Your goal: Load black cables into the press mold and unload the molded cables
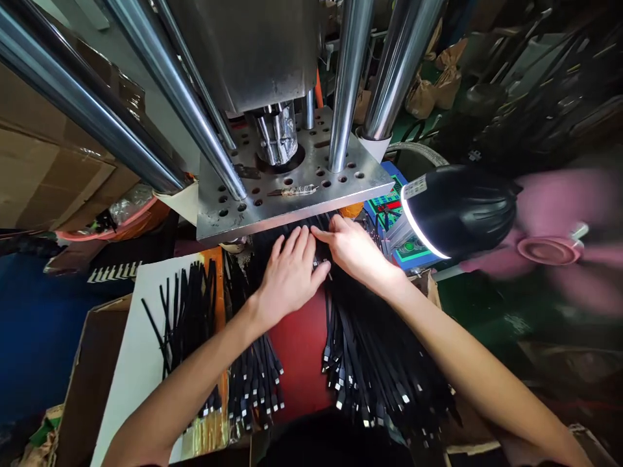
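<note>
My left hand (289, 275) lies flat, its fingers stretched forward to the front edge of a thick metal press plate (272, 211) and its thumb held apart. Black cables run beneath it, and a small shiny connector (316, 263) shows beside the thumb. Against its fingertips rests the index finger of my right hand (357, 254). The other right fingers are curled under, and what they hold, if anything, is hidden. A large bundle of black USB cables (374, 350) hangs below my right hand, metal plugs toward me. Another bundle of cables (256, 370) lies below my left hand.
Steel columns (353, 78) rise through the plate around a metal ram (277, 136). A thin pointed tool (294, 191) lies on the plate. At right stand a lit black lamp (457, 211) and a spinning pink fan (549, 250). More black cables (189, 311) lie on a white board (129, 363).
</note>
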Tool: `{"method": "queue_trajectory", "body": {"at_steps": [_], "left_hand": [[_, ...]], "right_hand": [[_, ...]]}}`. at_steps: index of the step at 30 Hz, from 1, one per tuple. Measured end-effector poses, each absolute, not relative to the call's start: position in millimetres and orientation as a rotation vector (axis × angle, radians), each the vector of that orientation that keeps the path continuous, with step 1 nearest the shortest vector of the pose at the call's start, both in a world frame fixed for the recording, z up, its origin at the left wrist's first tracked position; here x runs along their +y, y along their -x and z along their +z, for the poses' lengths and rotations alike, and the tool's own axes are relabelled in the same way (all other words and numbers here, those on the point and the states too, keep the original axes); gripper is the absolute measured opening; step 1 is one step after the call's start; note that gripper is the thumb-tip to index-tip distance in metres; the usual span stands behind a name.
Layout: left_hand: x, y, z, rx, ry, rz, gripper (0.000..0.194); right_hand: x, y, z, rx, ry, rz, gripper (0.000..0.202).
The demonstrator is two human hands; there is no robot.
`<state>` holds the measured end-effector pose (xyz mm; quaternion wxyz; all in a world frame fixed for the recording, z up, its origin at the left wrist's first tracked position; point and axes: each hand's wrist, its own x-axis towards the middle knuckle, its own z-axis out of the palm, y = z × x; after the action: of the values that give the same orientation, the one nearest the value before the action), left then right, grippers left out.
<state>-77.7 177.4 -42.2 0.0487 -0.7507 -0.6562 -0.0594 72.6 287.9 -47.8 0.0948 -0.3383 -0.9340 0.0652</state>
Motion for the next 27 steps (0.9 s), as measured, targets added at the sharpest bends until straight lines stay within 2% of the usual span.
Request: {"method": "queue_trajectory", "body": {"at_steps": [8,11,13,15,17,19,21,24,27], "left_hand": [[263,124,-41,-2.056,2.274,-0.263,0.039],[264,126,-33,-2.087,2.294,-0.264,0.037],[232,123,-27,-2.056,2.36,-0.387,0.04],[172,116,-21,-1.974,2.466,-0.693,0.048],[93,106,-16,-2.041,2.54,-1.0,0.047],[11,97,-15,-2.364,2.505,-1.181,0.037],[-57,87,-24,-2.805,2.353,-1.293,0.031],[-118,73,-49,-3.336,1.853,-1.538,0.036],[-137,53,-70,-3.627,1.535,-1.725,0.049]], "right_hand": [[351,-3,-34,-2.701,1.09,0.252,0.053],[346,-3,-21,-2.692,1.091,0.303,0.053],[310,-19,-21,-2.689,1.069,0.375,0.051],[247,-45,-29,-2.665,1.051,0.473,0.045],[165,-72,-42,-2.71,0.985,0.594,0.032],[87,-85,-56,-2.839,0.959,0.784,0.016],[32,-81,-70,-2.947,1.117,0.944,0.013],[8,-57,-86,-2.96,1.396,1.005,0.015],[18,-54,-89,-2.878,1.483,1.042,0.011]]}}
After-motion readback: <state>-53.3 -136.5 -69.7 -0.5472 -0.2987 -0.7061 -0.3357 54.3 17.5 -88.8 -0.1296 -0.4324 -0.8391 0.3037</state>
